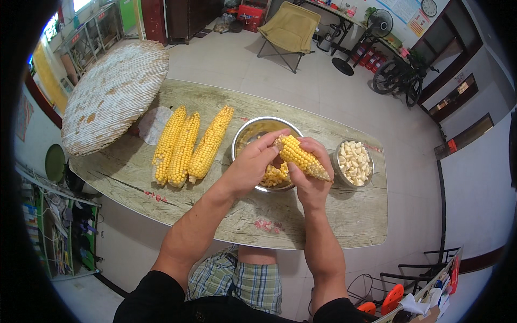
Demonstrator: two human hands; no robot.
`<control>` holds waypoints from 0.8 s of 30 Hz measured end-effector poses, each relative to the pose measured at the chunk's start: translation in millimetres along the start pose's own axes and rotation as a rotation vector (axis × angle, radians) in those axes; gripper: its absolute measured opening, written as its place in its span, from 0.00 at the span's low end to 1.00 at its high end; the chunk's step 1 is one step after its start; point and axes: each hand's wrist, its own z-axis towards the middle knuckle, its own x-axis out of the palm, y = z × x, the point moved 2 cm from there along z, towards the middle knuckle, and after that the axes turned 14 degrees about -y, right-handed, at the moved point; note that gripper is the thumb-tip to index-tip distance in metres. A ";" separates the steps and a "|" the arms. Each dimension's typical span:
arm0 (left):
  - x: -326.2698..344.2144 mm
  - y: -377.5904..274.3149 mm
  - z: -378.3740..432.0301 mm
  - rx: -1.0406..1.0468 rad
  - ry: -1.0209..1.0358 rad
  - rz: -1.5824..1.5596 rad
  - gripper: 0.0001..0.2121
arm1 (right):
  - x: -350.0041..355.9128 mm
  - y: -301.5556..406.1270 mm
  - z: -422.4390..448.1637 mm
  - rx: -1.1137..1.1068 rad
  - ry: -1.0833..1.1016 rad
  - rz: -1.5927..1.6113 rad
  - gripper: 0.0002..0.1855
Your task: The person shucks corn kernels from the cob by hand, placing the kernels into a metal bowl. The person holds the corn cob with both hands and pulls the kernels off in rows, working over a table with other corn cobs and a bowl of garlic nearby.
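Over a steel bowl [238,139] of loose corn kernels [276,176], both hands hold one yellow ear of corn [302,156]. My left hand [253,161] has its fingers and thumb at the upper left end, where some kernels are gone. My right hand [313,177] wraps the ear from the right, thumb on its lower side. The ear's tip points down to the right. Further left on the table lie three more ears side by side: a left one [170,143], a middle one [184,147] and a right one [211,143].
The wood-patterned table [258,218] carries a metal bowl of peeled garlic cloves [355,163] at the right. A large round woven tray [115,99] overlaps the table's left end, near a whitish round piece [155,125]. Beyond the table stands a folding chair [290,26].
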 end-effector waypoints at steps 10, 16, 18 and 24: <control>-1.9 1.9 0.8 -0.050 -0.030 -0.069 0.20 | 4.1 6.3 3.1 -0.228 0.086 -0.153 0.25; -7.2 6.0 2.1 0.047 0.016 0.002 0.20 | 7.5 13.3 2.2 -0.291 0.134 -0.251 0.25; -7.1 6.3 2.0 0.046 0.030 -0.021 0.20 | 8.6 13.1 2.1 -0.270 0.114 -0.223 0.25; -5.7 4.6 1.9 0.024 0.049 -0.055 0.22 | 7.8 11.2 1.9 -0.276 0.117 -0.208 0.25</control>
